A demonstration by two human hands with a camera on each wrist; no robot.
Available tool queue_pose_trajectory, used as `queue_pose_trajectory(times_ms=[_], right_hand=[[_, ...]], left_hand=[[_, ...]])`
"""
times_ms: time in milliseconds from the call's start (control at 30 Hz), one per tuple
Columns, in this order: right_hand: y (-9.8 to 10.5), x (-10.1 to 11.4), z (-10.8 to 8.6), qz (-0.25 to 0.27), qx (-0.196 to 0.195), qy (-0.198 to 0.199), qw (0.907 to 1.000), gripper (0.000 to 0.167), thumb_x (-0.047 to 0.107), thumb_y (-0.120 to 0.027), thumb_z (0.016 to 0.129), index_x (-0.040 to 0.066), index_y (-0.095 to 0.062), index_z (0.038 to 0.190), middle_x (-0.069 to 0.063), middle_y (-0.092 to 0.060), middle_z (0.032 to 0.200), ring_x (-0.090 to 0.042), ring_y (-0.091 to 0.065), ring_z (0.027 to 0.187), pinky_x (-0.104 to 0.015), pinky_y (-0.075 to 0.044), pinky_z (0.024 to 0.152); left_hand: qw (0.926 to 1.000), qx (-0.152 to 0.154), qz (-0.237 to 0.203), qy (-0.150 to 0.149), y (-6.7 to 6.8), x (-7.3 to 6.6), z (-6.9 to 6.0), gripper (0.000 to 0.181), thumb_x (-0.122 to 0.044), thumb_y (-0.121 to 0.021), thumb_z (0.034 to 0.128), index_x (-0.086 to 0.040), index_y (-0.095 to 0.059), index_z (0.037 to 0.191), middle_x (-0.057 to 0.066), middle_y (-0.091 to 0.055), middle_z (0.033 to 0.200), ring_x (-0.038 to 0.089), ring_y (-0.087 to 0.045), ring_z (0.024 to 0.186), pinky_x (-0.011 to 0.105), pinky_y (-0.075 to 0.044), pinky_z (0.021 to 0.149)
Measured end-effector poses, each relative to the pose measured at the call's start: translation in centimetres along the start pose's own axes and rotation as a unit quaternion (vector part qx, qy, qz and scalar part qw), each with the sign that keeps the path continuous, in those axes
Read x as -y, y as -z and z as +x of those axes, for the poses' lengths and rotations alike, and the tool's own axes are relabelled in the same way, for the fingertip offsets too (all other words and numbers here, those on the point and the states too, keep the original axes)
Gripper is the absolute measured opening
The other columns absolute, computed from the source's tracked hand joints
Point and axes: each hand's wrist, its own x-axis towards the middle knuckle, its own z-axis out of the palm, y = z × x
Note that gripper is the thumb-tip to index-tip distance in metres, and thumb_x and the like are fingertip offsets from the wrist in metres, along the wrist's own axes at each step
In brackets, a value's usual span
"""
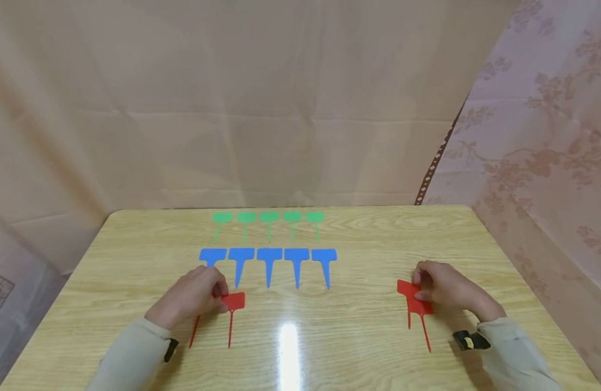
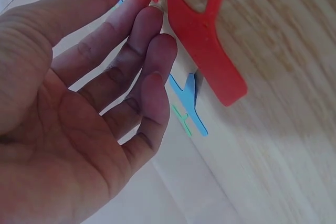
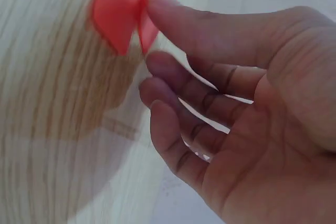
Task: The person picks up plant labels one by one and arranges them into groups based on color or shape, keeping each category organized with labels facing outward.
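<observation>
My left hand (image 1: 193,296) pinches the left edge of a red T-shaped plant label (image 1: 237,300) between thumb and fingertips, its thin stem pointing toward me. Another red plant label (image 2: 202,45) lies on the table beneath that hand; only its stem shows in the head view. On the right, my right hand (image 1: 444,288) pinches two overlapping red plant labels (image 1: 421,307), their stems toward me. The right wrist view has the thumb (image 3: 173,11) against these labels, with the other fingers curled loosely below. Whether the held labels touch the table, I cannot tell.
Several blue plant labels (image 1: 269,255) lie in a row beyond my left hand, which partly covers the leftmost. Behind them runs a row of several green plant labels (image 1: 269,217). The wooden table (image 1: 364,347) ends at a beige curtain (image 1: 281,108); a floral cloth (image 1: 550,163) hangs at right.
</observation>
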Motion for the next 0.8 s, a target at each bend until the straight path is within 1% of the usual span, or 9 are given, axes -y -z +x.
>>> queue_pose_trajectory(times_ms=[100, 167, 233, 300, 367, 433, 567, 633, 800], right_hand=[[0.03, -0.13, 0.02, 0.014, 0.002, -0.001, 0.9999, 0.032, 0.014, -0.089, 0.077, 0.009, -0.062, 0.093, 0.006, -0.056, 0.085, -0.011, -0.049, 0.079, -0.028, -0.045, 0.07], [-0.05, -0.14, 0.07, 0.022, 0.01, -0.002, 0.9997, 0.037, 0.022, -0.091, 0.075, 0.009, -0.064, 0.097, 0.005, -0.056, 0.087, -0.012, -0.05, 0.08, -0.029, -0.047, 0.071], [-0.29, -0.14, 0.15, 0.026, 0.013, 0.006, 0.9996, 0.041, 0.027, -0.093, 0.073, 0.009, -0.064, 0.096, 0.004, -0.054, 0.086, -0.012, -0.048, 0.079, -0.028, -0.045, 0.07], [-0.55, -0.11, 0.2, 0.027, 0.016, 0.014, 0.9994, 0.041, 0.028, -0.093, 0.072, 0.01, -0.063, 0.093, 0.003, -0.051, 0.085, -0.011, -0.046, 0.078, -0.027, -0.043, 0.068], [-0.74, -0.09, 0.22, 0.031, 0.018, 0.02, 0.9992, 0.04, 0.026, -0.093, 0.072, 0.01, -0.061, 0.09, 0.002, -0.047, 0.082, -0.01, -0.042, 0.075, -0.026, -0.039, 0.065], [-0.76, -0.06, 0.19, 0.047, 0.026, 0.02, 0.9984, 0.038, 0.021, -0.092, 0.074, 0.009, -0.059, 0.089, 0.001, -0.046, 0.081, -0.01, -0.042, 0.074, -0.025, -0.038, 0.063], [-0.51, 0.12, 0.17, 0.074, 0.042, 0.002, 0.9963, 0.034, 0.013, -0.088, 0.079, 0.007, -0.058, 0.094, 0.0, -0.053, 0.085, -0.012, -0.046, 0.075, -0.025, -0.043, 0.063], [-0.39, 0.25, 0.2, 0.079, 0.042, -0.002, 0.996, 0.033, 0.011, -0.087, 0.08, 0.007, -0.059, 0.096, 0.001, -0.056, 0.086, -0.012, -0.049, 0.075, -0.025, -0.045, 0.063], [-0.1, 0.7, 0.4, 0.04, 0.016, 0.009, 0.999, 0.028, 0.014, -0.086, 0.081, 0.007, -0.067, 0.1, 0.006, -0.06, 0.085, -0.008, -0.052, 0.074, -0.025, -0.048, 0.064]], left_hand=[[1.0, 0.002, 0.002, 0.001, 0.05, -0.01, 0.08, 0.021, -0.013, -0.092, 0.0732, -0.012, -0.073, 0.082, -0.005, -0.06, 0.074, 0.017, -0.051, 0.073, 0.032, -0.047, 0.065], [1.0, 0.003, 0.004, 0.002, 0.13, -0.03, 0.12, 0.021, -0.013, -0.092, 0.0735, -0.012, -0.073, 0.082, -0.005, -0.06, 0.074, 0.017, -0.051, 0.073, 0.033, -0.047, 0.065], [1.0, 0.004, 0.006, 0.001, 0.2, -0.03, 0.13, 0.021, -0.014, -0.092, 0.0737, -0.012, -0.074, 0.083, -0.005, -0.06, 0.075, 0.017, -0.051, 0.073, 0.033, -0.048, 0.065], [1.0, 0.005, 0.007, -0.001, 0.25, -0.03, 0.14, 0.02, -0.014, -0.092, 0.074, -0.012, -0.074, 0.083, -0.004, -0.06, 0.075, 0.017, -0.052, 0.073, 0.033, -0.048, 0.066], [1.0, 0.006, 0.007, -0.003, 0.27, -0.04, 0.12, 0.02, -0.014, -0.092, 0.0742, -0.012, -0.074, 0.084, -0.005, -0.06, 0.075, 0.016, -0.052, 0.073, 0.033, -0.048, 0.066], [0.9999, 0.007, 0.007, -0.007, 0.24, -0.02, 0.12, 0.02, -0.014, -0.091, 0.0747, -0.012, -0.074, 0.084, -0.005, -0.06, 0.075, 0.016, -0.051, 0.074, 0.033, -0.047, 0.066], [0.9999, 0.006, 0.007, -0.012, 0.11, 0.04, 0.13, 0.019, -0.012, -0.091, 0.0754, -0.012, -0.074, 0.084, -0.004, -0.06, 0.075, 0.016, -0.051, 0.074, 0.034, -0.048, 0.067], [0.9999, 0.005, 0.008, -0.014, 0.05, 0.06, 0.11, 0.019, -0.012, -0.09, 0.0757, -0.012, -0.074, 0.084, -0.005, -0.059, 0.075, 0.016, -0.051, 0.074, 0.034, -0.047, 0.067], [0.9997, 0.001, 0.012, -0.023, 0.01, -0.02, -0.02, 0.019, -0.011, -0.091, 0.0753, -0.012, -0.073, 0.084, -0.005, -0.059, 0.074, 0.016, -0.051, 0.074, 0.034, -0.047, 0.067]])
